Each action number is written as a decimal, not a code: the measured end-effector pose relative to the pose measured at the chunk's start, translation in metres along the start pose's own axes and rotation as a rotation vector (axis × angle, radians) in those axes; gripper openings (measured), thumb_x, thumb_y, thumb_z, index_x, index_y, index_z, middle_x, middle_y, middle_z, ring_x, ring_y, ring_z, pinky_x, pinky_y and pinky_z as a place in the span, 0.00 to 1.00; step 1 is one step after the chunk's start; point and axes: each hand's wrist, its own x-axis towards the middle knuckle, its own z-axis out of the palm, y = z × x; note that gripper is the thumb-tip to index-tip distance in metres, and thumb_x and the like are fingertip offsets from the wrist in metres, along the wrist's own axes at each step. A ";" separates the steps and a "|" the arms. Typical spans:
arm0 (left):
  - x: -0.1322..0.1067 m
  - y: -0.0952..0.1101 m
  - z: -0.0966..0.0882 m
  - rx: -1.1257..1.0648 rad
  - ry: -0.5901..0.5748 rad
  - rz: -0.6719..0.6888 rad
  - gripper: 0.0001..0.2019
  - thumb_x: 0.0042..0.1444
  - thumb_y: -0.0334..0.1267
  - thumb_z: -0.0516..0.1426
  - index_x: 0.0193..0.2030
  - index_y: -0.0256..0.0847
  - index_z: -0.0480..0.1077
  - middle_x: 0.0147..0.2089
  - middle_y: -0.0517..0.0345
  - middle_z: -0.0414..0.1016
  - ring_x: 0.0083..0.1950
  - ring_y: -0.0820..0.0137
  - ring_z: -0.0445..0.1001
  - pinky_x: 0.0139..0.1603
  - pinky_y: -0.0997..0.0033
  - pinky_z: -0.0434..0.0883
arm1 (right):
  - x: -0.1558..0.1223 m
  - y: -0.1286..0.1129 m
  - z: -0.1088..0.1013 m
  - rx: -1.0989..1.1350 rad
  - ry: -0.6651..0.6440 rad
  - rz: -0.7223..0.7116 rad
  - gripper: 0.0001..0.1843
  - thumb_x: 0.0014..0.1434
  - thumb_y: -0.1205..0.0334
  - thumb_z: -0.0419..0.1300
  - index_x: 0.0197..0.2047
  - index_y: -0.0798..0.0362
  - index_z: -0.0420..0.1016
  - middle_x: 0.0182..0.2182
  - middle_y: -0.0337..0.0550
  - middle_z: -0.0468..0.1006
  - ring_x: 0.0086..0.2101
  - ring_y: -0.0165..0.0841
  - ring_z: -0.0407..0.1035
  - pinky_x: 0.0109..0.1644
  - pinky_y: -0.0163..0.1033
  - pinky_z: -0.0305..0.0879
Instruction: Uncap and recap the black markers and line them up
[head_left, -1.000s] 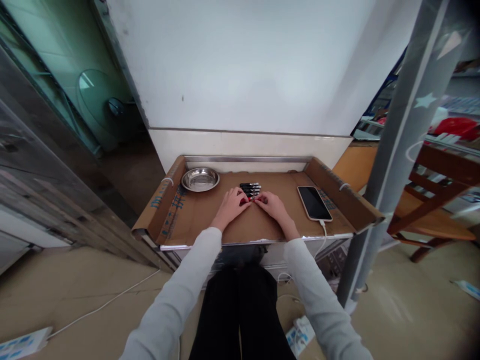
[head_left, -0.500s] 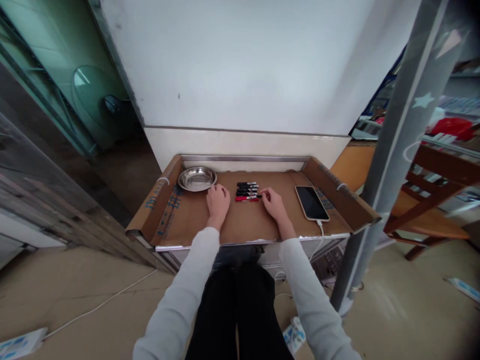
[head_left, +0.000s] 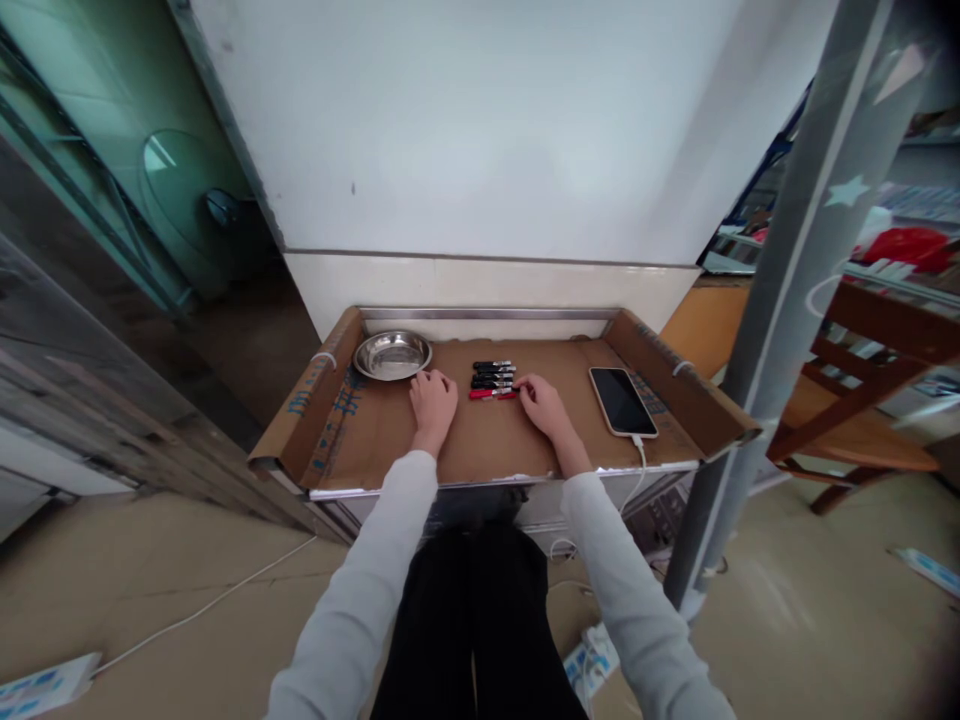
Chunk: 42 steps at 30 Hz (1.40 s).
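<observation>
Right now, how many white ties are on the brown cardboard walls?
2: a white tie on the left brown cardboard wall, a second tie on the right wall; more may be hidden.

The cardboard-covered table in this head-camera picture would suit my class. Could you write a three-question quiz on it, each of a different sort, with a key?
1. Multiple choice: which of these is nearest the left hand?
A) chair
B) bowl
C) post

2. True or false: the red pen lies closer to the person than the black pens.

3. Short answer: what colour is the cable plugged into the phone?

Key: 1. B, the bowl, just beyond the fingers. 2. True; it is on the near side of the row. 3. White.
</observation>
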 end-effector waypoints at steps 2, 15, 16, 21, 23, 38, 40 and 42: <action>0.001 0.000 -0.001 -0.003 -0.010 0.012 0.05 0.55 0.33 0.50 0.31 0.38 0.66 0.38 0.45 0.68 0.44 0.56 0.68 0.45 0.57 0.64 | 0.000 -0.002 -0.001 -0.001 0.001 -0.023 0.14 0.57 0.66 0.47 0.39 0.53 0.72 0.36 0.44 0.73 0.33 0.32 0.66 0.41 0.38 0.62; -0.012 0.013 -0.012 0.076 -0.293 0.613 0.10 0.60 0.41 0.51 0.37 0.44 0.72 0.38 0.54 0.71 0.44 0.64 0.67 0.47 0.62 0.60 | -0.005 -0.008 -0.003 -0.056 -0.069 -0.053 0.12 0.56 0.67 0.49 0.35 0.51 0.74 0.35 0.42 0.67 0.31 0.31 0.64 0.40 0.38 0.62; -0.012 0.014 -0.013 0.069 -0.300 0.620 0.09 0.59 0.41 0.51 0.37 0.43 0.71 0.39 0.55 0.71 0.44 0.64 0.67 0.48 0.62 0.60 | -0.006 -0.009 -0.003 -0.061 -0.067 -0.056 0.11 0.56 0.67 0.50 0.35 0.51 0.73 0.35 0.43 0.67 0.32 0.32 0.64 0.40 0.38 0.62; -0.011 0.013 -0.015 0.020 -0.316 0.636 0.09 0.57 0.43 0.55 0.40 0.43 0.70 0.42 0.55 0.70 0.46 0.64 0.66 0.48 0.63 0.61 | -0.009 -0.015 -0.005 -0.096 -0.035 -0.052 0.10 0.56 0.66 0.51 0.39 0.52 0.72 0.37 0.43 0.67 0.32 0.32 0.65 0.40 0.37 0.63; -0.011 0.012 -0.014 0.024 -0.323 0.640 0.09 0.57 0.44 0.55 0.40 0.43 0.70 0.42 0.55 0.69 0.46 0.64 0.66 0.48 0.63 0.61 | -0.011 -0.016 -0.005 -0.159 -0.039 -0.071 0.10 0.57 0.64 0.53 0.40 0.51 0.72 0.38 0.44 0.67 0.34 0.33 0.66 0.41 0.38 0.62; 0.007 0.008 0.002 -0.312 -0.208 0.540 0.05 0.60 0.37 0.53 0.40 0.41 0.67 0.38 0.56 0.70 0.42 0.68 0.69 0.47 0.67 0.67 | 0.015 -0.025 0.010 -0.399 0.056 -0.251 0.13 0.66 0.62 0.45 0.43 0.55 0.69 0.37 0.49 0.75 0.38 0.38 0.68 0.43 0.40 0.60; 0.008 0.008 0.004 -0.364 -0.230 0.562 0.06 0.60 0.37 0.52 0.42 0.41 0.67 0.40 0.56 0.70 0.43 0.68 0.69 0.48 0.67 0.67 | 0.014 -0.029 0.013 -0.399 0.040 -0.299 0.13 0.66 0.61 0.45 0.44 0.54 0.69 0.39 0.49 0.76 0.39 0.38 0.68 0.43 0.40 0.59; 0.008 0.007 0.005 -0.390 -0.252 0.586 0.06 0.61 0.37 0.52 0.43 0.41 0.67 0.40 0.56 0.70 0.44 0.69 0.69 0.49 0.67 0.67 | 0.012 -0.031 0.014 -0.389 0.041 -0.321 0.13 0.66 0.61 0.45 0.44 0.54 0.69 0.40 0.48 0.76 0.39 0.37 0.68 0.43 0.40 0.59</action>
